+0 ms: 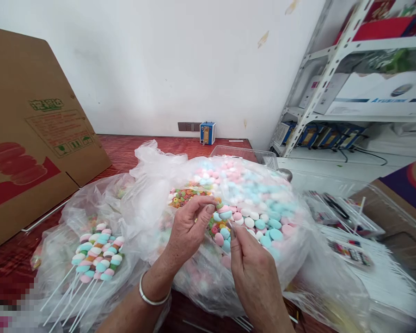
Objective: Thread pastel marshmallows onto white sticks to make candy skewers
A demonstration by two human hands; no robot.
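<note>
**Both hands pinched tight over the open candy bag**

The work in hand looked to be threading soft candies onto a stick, judged from the finished skewers (97, 252) lying in a clear bag at the lower left of the frame, their white sticks pointing toward the bottom edge.

At the centre of the frame, both hands met above the large plastic bag (298, 240) of pink, blue and white candies. The left hand (189, 231), with a silver bangle (151, 297) on its wrist, had thumb and forefinger pressed together. They seemed to nip a small candy piece (216, 216), though the fingers hid most of it. The other fingers curled loosely in.

The right hand (254, 273) came up from the lower centre, its fingertips closed on what looked like a thin stick (229, 224). That was too fine to make out with certainty. The two pinches sat just beside each other, not quite touching.

A next move would call for a steady stick tip lined up with the middle of the piece, and a firm grip on both.

A heap of coloured ring candies (184, 195) lay just above the left hand. A cardboard box (31, 152) leaned at the left of the frame, and a metal shelf (327, 69) stood at the upper right.
</note>
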